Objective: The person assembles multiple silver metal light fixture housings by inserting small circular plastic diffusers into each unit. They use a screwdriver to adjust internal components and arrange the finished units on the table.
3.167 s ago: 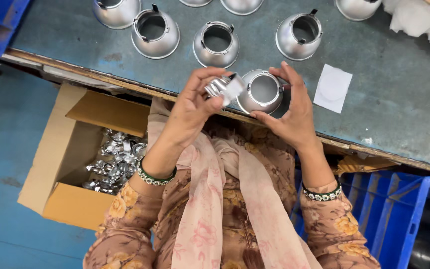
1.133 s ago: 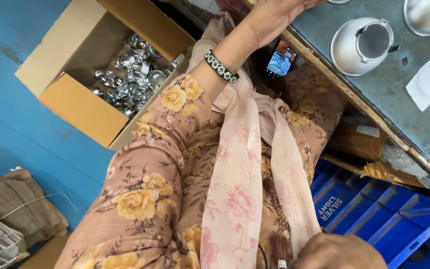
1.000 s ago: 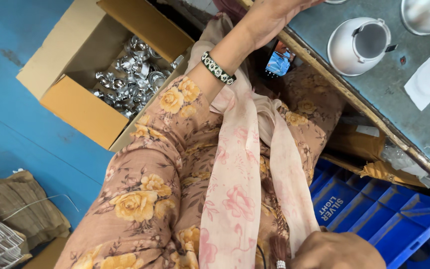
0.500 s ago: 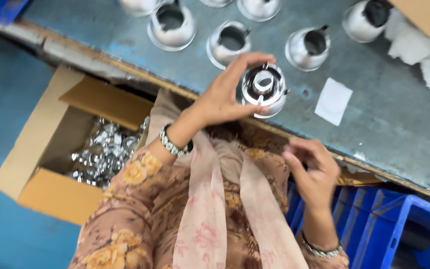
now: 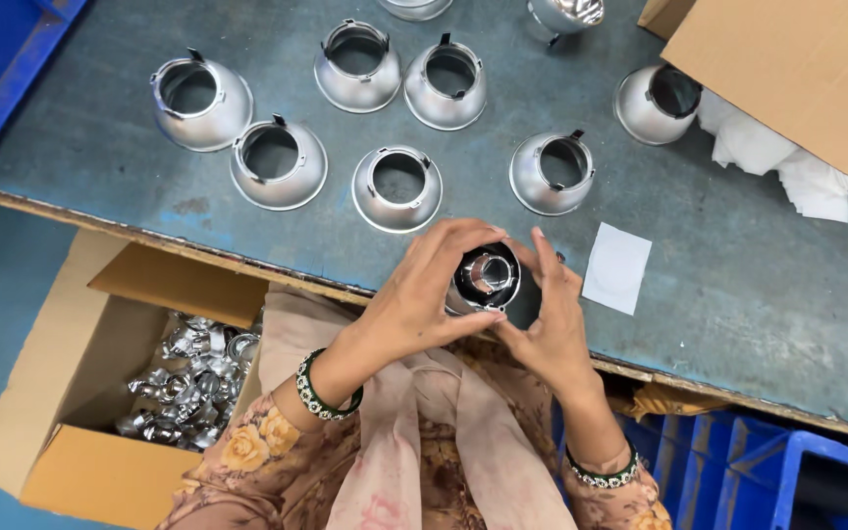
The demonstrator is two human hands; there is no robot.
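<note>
I see right hand (image 5: 550,324) back on shiny metal reflector cup (image 5: 488,278), joining left hand (image 5: 424,304); half second ago left held it alone. Both sets of fingers grip cup above counter (image 5: 758,294) edge. Two-handed work on the cup resumes, I judge.

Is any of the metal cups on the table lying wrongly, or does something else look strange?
One metal cup near the cardboard box lies tipped on its side, while the others stand mouth-down. Crumpled white paper spills from under that box. Both hands hold one cup.
</note>
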